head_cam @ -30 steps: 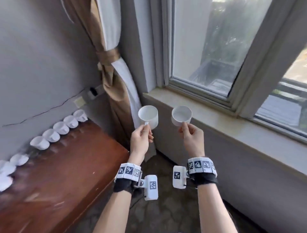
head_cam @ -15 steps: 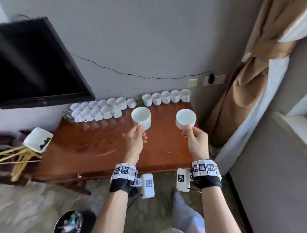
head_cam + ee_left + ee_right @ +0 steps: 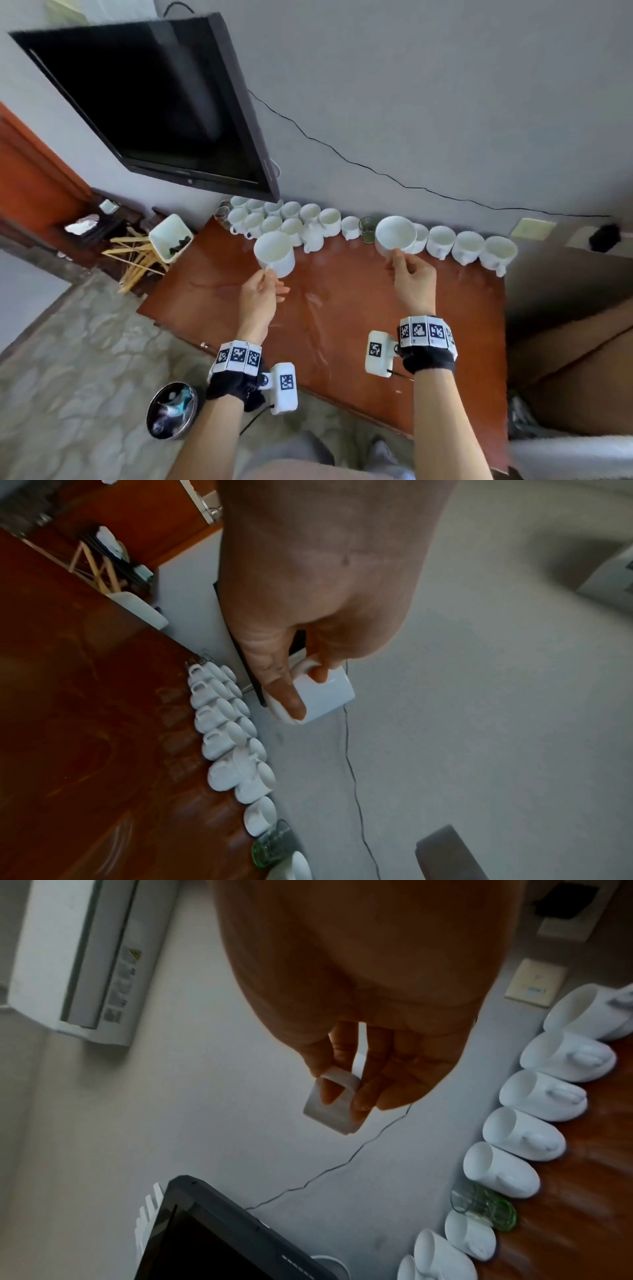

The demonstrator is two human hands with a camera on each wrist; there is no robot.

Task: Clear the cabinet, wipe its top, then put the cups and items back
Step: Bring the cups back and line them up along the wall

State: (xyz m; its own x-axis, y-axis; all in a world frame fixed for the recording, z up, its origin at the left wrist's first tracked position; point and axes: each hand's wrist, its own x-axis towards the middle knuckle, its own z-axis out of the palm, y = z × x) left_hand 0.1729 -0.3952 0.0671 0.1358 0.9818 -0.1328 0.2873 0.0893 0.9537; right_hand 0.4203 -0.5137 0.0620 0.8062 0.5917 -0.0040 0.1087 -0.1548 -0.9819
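Note:
I carry two white cups over the brown wooden cabinet top (image 3: 342,308). My left hand (image 3: 265,284) pinches the handle of one white cup (image 3: 274,248), seen from the left wrist as the cup (image 3: 325,693) under the fingers. My right hand (image 3: 409,270) holds the second white cup (image 3: 395,234) by its handle (image 3: 337,1081). Both cups hang above the top, just in front of the back rows. Several white cups (image 3: 284,222) cluster at the back left, and a line of cups (image 3: 466,246) runs along the wall at the back right.
A small green glass (image 3: 367,229) stands among the cups by the wall. A black television (image 3: 154,102) hangs above the left cluster. A white tray (image 3: 169,236) and wooden sticks lie off the left end. A metal bin (image 3: 171,409) stands on the floor. Curtain at right.
I turned from the window to the cabinet. Both hands carried their cups forward over the top, close to the rows at the wall.

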